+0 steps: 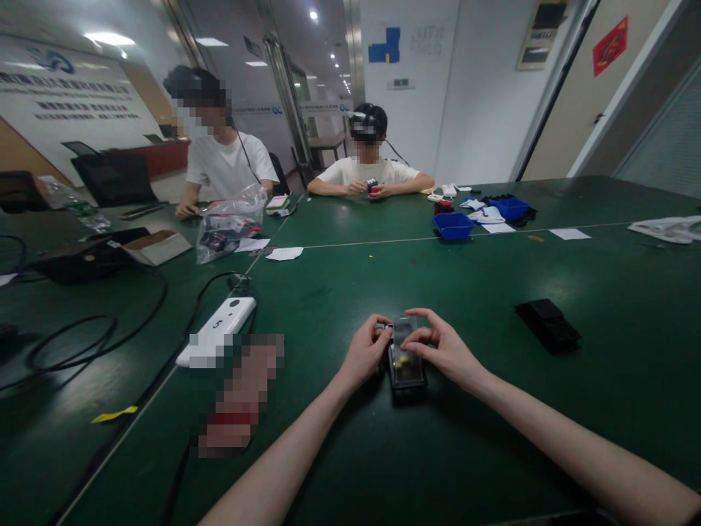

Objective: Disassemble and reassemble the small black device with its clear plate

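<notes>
A small dark box with a clear, shiny top (406, 372) lies on the green table in front of me, something yellowish showing through it. My left hand (368, 347) is closed around the box's far left side, the fingers bent and the thumb against its edge. Over the box's right side is my right hand (441, 347), fingers apart and curved. Its index finger reaches the far end of the clear top, while other fingertips lie over its middle. Whether those fingertips press on the top or hover just above is hard to see.
On the green table (482, 431), a black folded item (548, 325) lies right. Left are a white power bank marked 5 (219, 329), a blurred-out reddish item (241, 398) and cables. Blue trays (453, 226) and a plastic bag (233, 223) lie farther off. Two people sit opposite.
</notes>
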`<state>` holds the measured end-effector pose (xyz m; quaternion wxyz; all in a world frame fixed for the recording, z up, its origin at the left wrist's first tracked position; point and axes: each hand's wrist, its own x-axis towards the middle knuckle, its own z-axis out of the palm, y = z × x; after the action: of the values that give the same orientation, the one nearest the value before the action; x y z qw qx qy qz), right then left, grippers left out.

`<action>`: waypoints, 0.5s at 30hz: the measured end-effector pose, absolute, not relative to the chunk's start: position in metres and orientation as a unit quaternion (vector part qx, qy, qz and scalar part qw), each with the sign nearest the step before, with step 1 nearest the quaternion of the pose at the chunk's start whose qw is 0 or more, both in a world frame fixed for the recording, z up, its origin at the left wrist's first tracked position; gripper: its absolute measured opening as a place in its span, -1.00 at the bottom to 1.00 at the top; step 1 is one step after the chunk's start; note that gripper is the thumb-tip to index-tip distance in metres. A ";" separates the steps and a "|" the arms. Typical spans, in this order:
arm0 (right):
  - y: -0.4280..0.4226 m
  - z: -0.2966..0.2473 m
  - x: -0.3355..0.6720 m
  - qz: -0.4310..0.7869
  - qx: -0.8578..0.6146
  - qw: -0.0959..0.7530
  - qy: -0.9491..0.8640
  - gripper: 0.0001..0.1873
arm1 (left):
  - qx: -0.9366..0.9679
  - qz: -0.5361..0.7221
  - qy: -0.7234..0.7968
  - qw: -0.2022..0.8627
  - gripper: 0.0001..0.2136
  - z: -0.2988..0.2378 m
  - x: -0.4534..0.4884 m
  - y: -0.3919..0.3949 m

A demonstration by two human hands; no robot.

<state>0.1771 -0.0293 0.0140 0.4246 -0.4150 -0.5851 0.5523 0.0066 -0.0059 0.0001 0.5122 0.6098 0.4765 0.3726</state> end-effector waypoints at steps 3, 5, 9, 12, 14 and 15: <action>-0.029 0.015 0.177 0.536 -0.421 0.416 -0.602 -0.45 | 0.607 0.369 0.477 0.517 -0.82 0.001 0.007 -0.006; -0.029 0.016 0.177 0.520 -0.425 0.406 -0.619 -0.46 | 0.608 0.369 0.476 0.518 -0.82 0.002 0.007 -0.006; -0.027 0.018 0.180 0.457 -0.451 0.380 -0.666 -0.49 | 0.605 0.374 0.472 0.520 -0.83 0.001 0.007 -0.006; -0.026 0.018 0.182 0.415 -0.474 0.365 -0.685 -0.51 | 0.602 0.380 0.465 0.526 -0.81 0.000 0.007 -0.006; -0.025 0.017 0.183 0.400 -0.482 0.363 -0.690 -0.52 | 0.596 0.386 0.461 0.533 -0.81 -0.001 0.007 -0.006; -0.025 0.016 0.183 0.399 -0.482 0.362 -0.691 -0.53 | 0.593 0.387 0.460 0.536 -0.80 -0.001 0.007 -0.006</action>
<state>0.1829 -0.0251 0.0161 0.3623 -0.4820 -0.6908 0.3989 0.0072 -0.0063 -0.0009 0.5356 0.5928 0.4599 0.3875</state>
